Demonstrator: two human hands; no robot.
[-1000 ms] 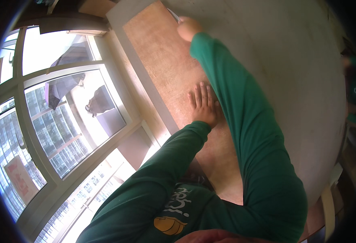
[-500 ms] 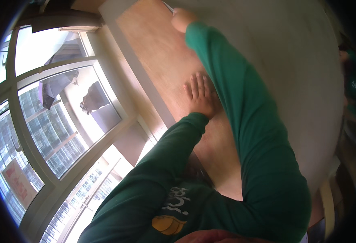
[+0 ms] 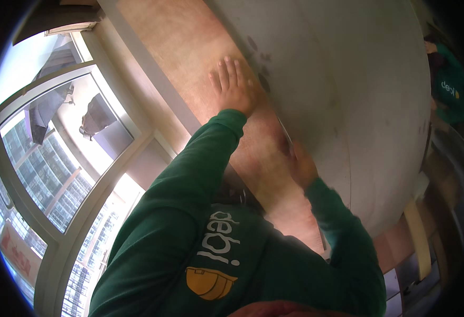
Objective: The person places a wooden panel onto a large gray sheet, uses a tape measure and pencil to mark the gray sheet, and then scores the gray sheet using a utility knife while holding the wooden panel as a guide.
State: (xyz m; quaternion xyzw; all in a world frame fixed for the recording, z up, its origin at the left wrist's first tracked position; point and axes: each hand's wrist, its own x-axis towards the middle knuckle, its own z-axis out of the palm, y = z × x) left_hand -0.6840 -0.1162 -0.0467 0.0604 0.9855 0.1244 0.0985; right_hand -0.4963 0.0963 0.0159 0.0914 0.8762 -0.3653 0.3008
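Observation:
A long tan sheet (image 3: 184, 42) with a mottled surface lies on a large grey tabletop (image 3: 327, 68). Whether it is leather or veneer, I cannot tell. My left hand (image 3: 235, 92) rests flat on the sheet, its fingers spread, close to the edge on the right. Nearer to my body, my right hand (image 3: 301, 165) is closed around a thin blade-like tool (image 3: 283, 128) that lies along that same edge. The tool's handle is hidden in my fingers, so its exact kind does not show.
Left of the table stands a white-framed window (image 3: 94, 185), with dark umbrellas (image 3: 97, 113) hanging beyond the glass. Dark smudges (image 3: 263, 82) mark the tabletop. At the far right is another person in a green top (image 3: 451, 79). A pale curved wooden piece (image 3: 418, 240) sits at the lower right.
From the far end of the sheet, my right hand has drawn back along its edge toward my body. My left hand appears farther up the view, still flat on the sheet. The view has shifted.

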